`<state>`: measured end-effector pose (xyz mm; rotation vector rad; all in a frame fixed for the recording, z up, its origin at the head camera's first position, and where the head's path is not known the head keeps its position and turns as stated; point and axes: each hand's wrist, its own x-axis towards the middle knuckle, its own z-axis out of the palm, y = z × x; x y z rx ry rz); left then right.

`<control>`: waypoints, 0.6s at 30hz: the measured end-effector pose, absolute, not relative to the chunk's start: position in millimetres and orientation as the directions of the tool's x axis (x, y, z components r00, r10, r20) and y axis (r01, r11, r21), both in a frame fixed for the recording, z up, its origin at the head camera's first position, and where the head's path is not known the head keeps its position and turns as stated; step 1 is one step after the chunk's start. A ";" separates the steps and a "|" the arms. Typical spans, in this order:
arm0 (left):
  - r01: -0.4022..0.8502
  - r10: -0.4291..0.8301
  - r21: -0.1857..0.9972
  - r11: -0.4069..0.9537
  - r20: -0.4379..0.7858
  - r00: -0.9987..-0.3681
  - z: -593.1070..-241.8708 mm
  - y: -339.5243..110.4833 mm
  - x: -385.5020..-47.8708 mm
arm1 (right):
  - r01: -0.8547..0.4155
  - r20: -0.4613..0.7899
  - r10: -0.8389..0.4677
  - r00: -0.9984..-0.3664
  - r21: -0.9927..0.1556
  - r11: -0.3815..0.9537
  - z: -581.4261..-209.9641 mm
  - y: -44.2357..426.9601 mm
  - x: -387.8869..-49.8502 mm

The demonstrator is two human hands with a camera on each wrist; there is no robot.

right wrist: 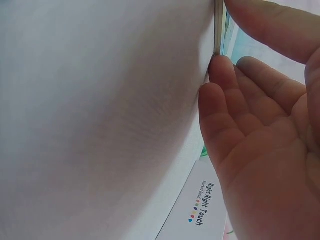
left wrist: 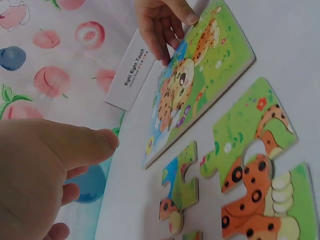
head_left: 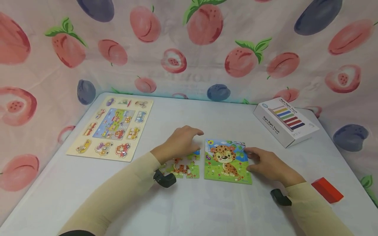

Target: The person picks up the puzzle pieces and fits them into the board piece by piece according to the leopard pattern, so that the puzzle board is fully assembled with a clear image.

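A person's right hand (head_left: 267, 163) rests thumb and fingertips, set apart from one another, against the right edge of a leopard picture board (head_left: 225, 167) lying at the middle of a white table (head_left: 206, 209). The left hand (head_left: 180, 142), empty, hangs above loose puzzle pieces (head_left: 193, 171) just left of the board, its thumb held away from loosely bent fingers. A white box (head_left: 274, 126) and a red block (head_left: 327, 190) lie at right, a vehicle puzzle board (head_left: 92, 151) at left
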<state>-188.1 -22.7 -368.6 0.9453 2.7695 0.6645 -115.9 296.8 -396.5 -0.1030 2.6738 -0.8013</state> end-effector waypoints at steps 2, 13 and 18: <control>0.543 0.606 0.453 0.707 0.008 -0.796 -369.9 -27.9 -187.1 | 0.026 -0.302 -0.170 -0.938 -0.549 0.835 -396.4 297.3 -115.6; 0.530 0.579 0.450 0.719 0.035 -0.814 -374.3 -57.9 -184.8 | 0.028 -0.304 -0.171 -0.937 -0.554 0.832 -396.0 297.3 -115.0; 0.496 0.545 0.449 0.743 0.023 -0.838 -377.6 -74.5 -183.0 | 0.024 -0.300 -0.171 -0.938 -0.551 0.834 -396.0 297.1 -115.4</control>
